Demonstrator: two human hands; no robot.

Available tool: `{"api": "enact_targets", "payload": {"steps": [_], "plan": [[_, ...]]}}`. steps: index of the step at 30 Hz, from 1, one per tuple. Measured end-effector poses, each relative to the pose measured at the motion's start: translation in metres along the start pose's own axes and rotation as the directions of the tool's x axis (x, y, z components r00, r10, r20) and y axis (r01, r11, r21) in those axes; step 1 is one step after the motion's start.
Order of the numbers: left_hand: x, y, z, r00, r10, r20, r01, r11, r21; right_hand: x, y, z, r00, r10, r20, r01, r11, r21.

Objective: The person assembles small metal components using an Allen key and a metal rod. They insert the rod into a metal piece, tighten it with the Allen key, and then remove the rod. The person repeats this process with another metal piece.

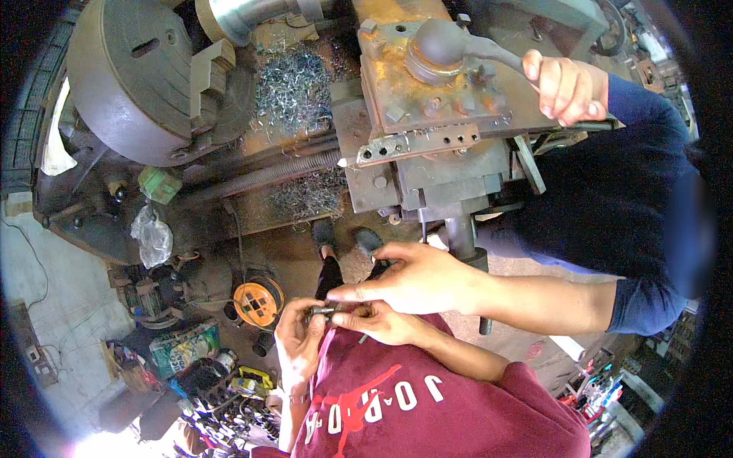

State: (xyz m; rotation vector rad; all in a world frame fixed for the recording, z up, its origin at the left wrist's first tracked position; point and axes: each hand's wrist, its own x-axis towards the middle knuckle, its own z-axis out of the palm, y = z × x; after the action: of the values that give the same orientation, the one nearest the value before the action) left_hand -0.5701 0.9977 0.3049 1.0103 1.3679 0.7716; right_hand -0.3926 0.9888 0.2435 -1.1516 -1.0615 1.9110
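Observation:
In front of my maroon shirt, my left hand pinches a small dark cylindrical metal piece between thumb and fingers. My right hand meets it from the other side, fingers closed around the piece's right end. A co-worker's hand reaches in from the right, just above my right hand, and partly covers it. Its fingertips come close to the metal piece; whether they touch it I cannot tell. The co-worker's other hand grips the lever of the lathe's tool post.
A large lathe chuck fills the upper left. Metal shavings lie across the machine bed. Below it stand an orange cable reel and, hanging nearby, a clear plastic bag. The co-worker stands close at the right.

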Motion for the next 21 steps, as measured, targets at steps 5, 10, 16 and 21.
{"api": "enact_targets", "payload": {"steps": [5, 10, 16, 21], "plan": [[0.001, 0.008, -0.011, 0.994, 0.094, 0.053, -0.093, 0.995, -0.035, 0.000, -0.003, 0.014, 0.987, -0.154, -0.040, 0.155, 0.988, 0.003], [-0.007, 0.002, -0.013, 0.986, 0.157, 0.064, -0.151, 0.984, -0.098, -0.003, -0.018, 0.018, 0.978, -0.202, -0.040, 0.206, 0.969, 0.139], [-0.015, 0.002, -0.013, 0.975, 0.219, 0.038, -0.203, 0.948, -0.246, -0.014, -0.035, 0.027, 0.986, -0.157, -0.047, 0.164, 0.954, 0.250], [-0.024, 0.001, -0.011, 0.984, 0.173, 0.032, -0.156, 0.944, -0.290, -0.022, -0.033, 0.029, 0.976, -0.214, -0.031, 0.212, 0.922, 0.323]]}}
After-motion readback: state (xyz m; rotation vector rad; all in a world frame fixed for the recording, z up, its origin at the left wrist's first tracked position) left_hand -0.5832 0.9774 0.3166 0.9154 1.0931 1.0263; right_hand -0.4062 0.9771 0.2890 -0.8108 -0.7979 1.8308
